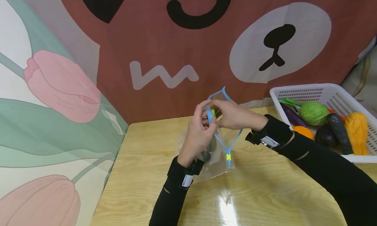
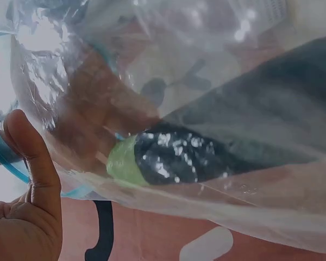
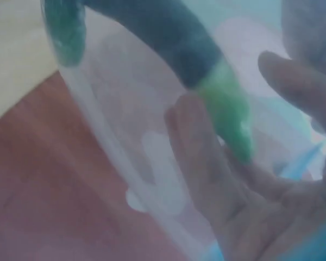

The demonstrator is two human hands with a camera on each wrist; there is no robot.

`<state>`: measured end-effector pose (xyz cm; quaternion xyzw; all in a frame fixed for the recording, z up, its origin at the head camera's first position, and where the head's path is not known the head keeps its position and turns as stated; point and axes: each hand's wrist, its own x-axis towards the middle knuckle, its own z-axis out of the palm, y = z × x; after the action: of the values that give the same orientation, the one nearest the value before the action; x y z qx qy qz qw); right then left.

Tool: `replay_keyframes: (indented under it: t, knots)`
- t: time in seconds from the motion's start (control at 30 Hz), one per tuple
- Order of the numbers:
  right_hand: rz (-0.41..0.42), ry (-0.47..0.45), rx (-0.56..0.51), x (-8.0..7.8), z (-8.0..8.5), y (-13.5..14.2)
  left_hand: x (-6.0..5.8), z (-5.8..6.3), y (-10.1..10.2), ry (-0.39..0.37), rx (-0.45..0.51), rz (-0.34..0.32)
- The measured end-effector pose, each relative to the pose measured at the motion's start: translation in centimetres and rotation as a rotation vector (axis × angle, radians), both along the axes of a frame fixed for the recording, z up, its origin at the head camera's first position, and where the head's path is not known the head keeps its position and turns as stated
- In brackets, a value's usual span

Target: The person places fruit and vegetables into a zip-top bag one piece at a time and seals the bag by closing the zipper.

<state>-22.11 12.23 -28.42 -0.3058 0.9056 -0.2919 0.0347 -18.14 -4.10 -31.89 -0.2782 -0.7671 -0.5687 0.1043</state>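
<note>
One dark vegetable (image 2: 171, 160) in the bag (image 1: 215, 167), green end beside the right hand (image 1: 235, 114)

The basket (image 1: 312, 86) stands right of the bag (image 1: 218, 165).

- Tabletop (image 1: 141, 173): pale wood grain, glossy, with a bright reflection (image 1: 227, 206) towards the near edge.
- White perforated basket (image 1: 304, 86): standing on the right side.
- Clear bag (image 1: 219, 165): over the middle; whether its base touches the wood cannot be told.
</note>
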Motion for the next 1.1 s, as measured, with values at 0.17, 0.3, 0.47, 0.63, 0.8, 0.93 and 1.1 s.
replay_keyframes:
  t: [0.17,0.3,0.47,0.63,0.8,0.93,1.1]
  knots:
    - [-0.055,0.111,-0.078,0.6,0.9,1.3,0.3,0.4,-0.3,-0.030,-0.012,0.012]
    - [-0.123,0.185,-0.100,1.2,1.6,2.9,1.2,1.3,-0.3,-0.011,-0.027,0.021]
    - [-0.249,0.195,-0.090,1.3,2.2,5.8,1.9,1.7,-0.2,0.040,-0.018,0.071]
    - [-0.351,0.191,-0.047,0.5,1.8,9.6,2.0,1.5,-0.2,0.086,-0.052,0.108]
    - [-0.419,0.160,-0.024,-0.4,1.0,12.7,2.0,1.4,-0.4,0.094,-0.074,0.108]
    - [-0.460,0.121,0.008,-1.1,0.3,14.2,2.3,1.5,-0.9,0.081,-0.075,0.131]
    - [-0.471,0.019,0.067,-2.2,-0.8,16.6,2.5,1.7,-1.3,0.101,-0.079,0.146]
